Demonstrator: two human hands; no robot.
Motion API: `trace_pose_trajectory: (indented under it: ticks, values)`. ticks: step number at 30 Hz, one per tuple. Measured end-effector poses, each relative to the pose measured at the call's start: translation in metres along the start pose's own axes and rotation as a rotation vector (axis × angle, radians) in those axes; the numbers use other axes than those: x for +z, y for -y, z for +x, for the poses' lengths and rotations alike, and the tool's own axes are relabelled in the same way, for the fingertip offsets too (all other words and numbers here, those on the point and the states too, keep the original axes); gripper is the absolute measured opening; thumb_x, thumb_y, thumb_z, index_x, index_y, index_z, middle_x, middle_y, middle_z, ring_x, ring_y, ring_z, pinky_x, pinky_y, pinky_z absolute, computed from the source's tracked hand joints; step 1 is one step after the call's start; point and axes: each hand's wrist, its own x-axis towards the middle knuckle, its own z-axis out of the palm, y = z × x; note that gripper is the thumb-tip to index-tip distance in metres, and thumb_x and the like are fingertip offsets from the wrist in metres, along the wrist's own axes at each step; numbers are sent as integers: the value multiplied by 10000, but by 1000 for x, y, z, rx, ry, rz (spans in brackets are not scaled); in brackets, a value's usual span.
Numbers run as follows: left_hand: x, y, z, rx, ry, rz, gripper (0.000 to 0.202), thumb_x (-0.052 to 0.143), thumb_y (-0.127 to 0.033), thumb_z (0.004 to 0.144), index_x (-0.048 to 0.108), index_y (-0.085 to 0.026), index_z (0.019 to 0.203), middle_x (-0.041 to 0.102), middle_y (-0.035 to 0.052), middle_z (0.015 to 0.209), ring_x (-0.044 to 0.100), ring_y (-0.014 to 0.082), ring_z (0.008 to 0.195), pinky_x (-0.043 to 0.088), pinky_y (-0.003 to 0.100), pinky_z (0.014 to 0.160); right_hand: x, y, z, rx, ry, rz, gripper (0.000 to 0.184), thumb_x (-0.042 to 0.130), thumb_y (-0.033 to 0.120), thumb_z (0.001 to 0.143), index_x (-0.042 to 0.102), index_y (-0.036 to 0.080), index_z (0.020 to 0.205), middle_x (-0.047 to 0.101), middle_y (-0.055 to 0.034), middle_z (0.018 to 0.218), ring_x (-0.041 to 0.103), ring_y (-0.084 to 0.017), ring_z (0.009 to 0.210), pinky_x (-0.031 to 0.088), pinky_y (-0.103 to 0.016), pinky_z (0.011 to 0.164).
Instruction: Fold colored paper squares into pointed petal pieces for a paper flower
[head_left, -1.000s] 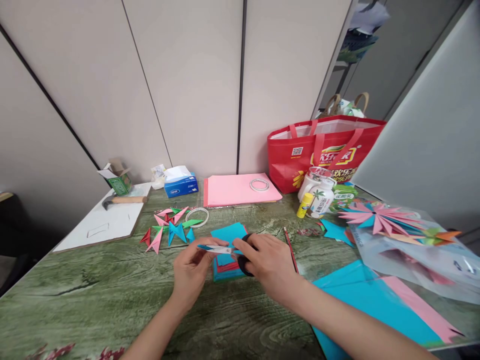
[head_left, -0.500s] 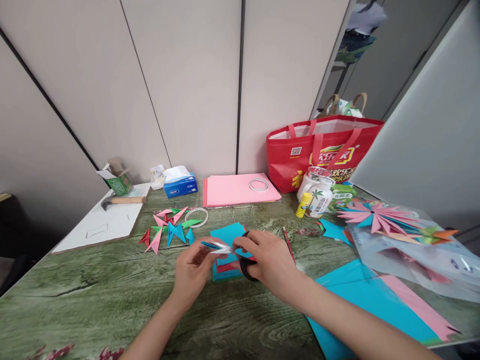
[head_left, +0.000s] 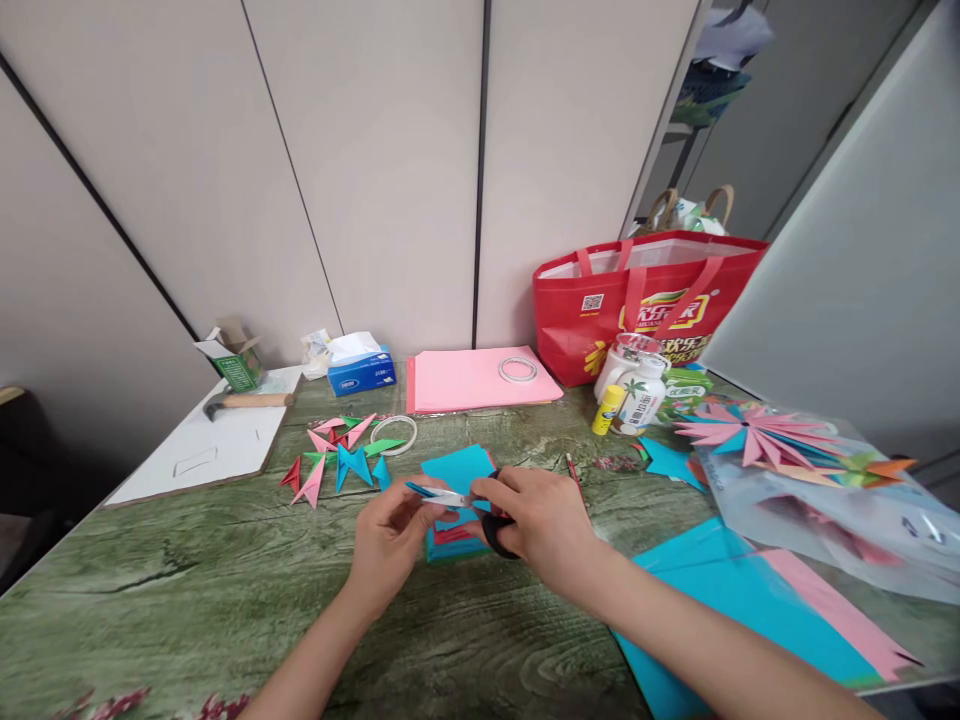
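Here, my left hand point(head_left: 384, 545) pinches a small folded blue paper piece point(head_left: 421, 490) while my right hand point(head_left: 546, 520) grips black-handled metal scissors point(head_left: 453, 499).

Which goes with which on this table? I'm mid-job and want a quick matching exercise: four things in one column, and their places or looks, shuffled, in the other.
Things:
1. Scissors
2. Hammer
3. Glue stick
4. Box

Places or looks:
A. Lying on the white board
B. Blue, with white tissue sticking out of the top
C. Held in the right hand
D. Yellow, standing beside the white bottle

Right pairs: 1-C, 2-A, 3-D, 4-B
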Motion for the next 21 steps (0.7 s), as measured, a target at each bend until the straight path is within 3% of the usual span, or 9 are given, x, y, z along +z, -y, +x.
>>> trace_pose_trajectory:
  ticks: [8,11,14,21]
  values:
    - [2,-2,0,-23,26,-28,133,655,-251,690,629,-164,787,676,34,720,660,192,622,561,313,595,-2,-2,-1,28,70,35,195,527,113,698,636,243,794,597,14,595,506,-115,518,202,-231,470]
    - [2,-3,0,-32,36,-54,123,654,-241,691,631,-166,787,673,26,712,657,185,635,563,314,600,0,-3,-1,74,25,182,92,572,207,738,631,219,806,606,15,611,520,-108,526,234,-213,468]
    - [2,-4,0,-44,60,-46,111,639,-238,707,628,-157,783,669,32,703,649,181,644,560,321,617,-2,-3,0,115,-10,325,208,615,362,728,623,199,858,601,10,644,520,-103,540,275,-199,481]
    - [1,-2,0,-10,37,-20,133,644,-240,701,628,-166,810,684,35,732,659,182,629,548,291,591,-5,0,1,75,121,199,332,693,421,632,599,254,903,595,7,765,550,-144,682,331,-224,565]
